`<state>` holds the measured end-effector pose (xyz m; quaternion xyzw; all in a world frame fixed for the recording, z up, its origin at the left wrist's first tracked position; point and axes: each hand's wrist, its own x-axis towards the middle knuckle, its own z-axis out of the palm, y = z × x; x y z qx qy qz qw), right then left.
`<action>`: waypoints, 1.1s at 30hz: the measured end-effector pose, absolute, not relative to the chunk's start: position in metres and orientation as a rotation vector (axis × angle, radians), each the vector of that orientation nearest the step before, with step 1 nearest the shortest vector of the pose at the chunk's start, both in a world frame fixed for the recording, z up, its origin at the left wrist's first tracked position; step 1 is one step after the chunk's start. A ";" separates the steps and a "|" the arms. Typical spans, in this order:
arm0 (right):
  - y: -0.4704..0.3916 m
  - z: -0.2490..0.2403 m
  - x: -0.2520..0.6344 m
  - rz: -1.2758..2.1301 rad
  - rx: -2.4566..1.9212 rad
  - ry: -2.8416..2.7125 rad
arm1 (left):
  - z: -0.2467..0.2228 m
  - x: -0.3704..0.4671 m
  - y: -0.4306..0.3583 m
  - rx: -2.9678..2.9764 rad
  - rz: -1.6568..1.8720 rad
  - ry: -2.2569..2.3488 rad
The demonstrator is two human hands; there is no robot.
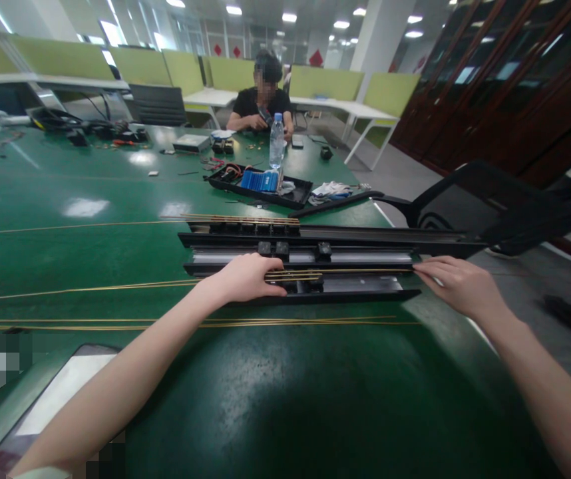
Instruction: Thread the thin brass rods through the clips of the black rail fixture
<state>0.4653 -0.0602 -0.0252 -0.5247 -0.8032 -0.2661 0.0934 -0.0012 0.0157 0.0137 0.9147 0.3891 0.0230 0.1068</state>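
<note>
My left hand is closed around thin brass-coloured rods lying over the nearest black channel. Its thumb and fingers curl by a small black block in that channel; the exact contact under the fingers is hidden. At the channel's right end, my right hand pinches the tip of one thin rod that runs back toward the left hand. Behind it lies another black channel with several small black blocks. Farther back, more rods rest across a row of black blocks.
Loose rods lie on the green table in front. Beyond the channels are a black tray with a blue stack, a water bottle and gloves. A person sits opposite. A black chair stands at right.
</note>
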 end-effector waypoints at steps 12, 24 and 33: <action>-0.058 -0.007 0.343 -0.465 -1.306 -2.414 | 0.014 -0.003 0.015 2.694 0.077 1.122; -0.026 -0.029 0.286 -0.425 -1.053 -2.437 | 0.016 -0.007 0.015 2.680 0.063 1.113; -0.023 -0.041 0.290 -0.443 -1.046 -2.396 | 0.016 -0.003 0.015 2.678 0.061 1.129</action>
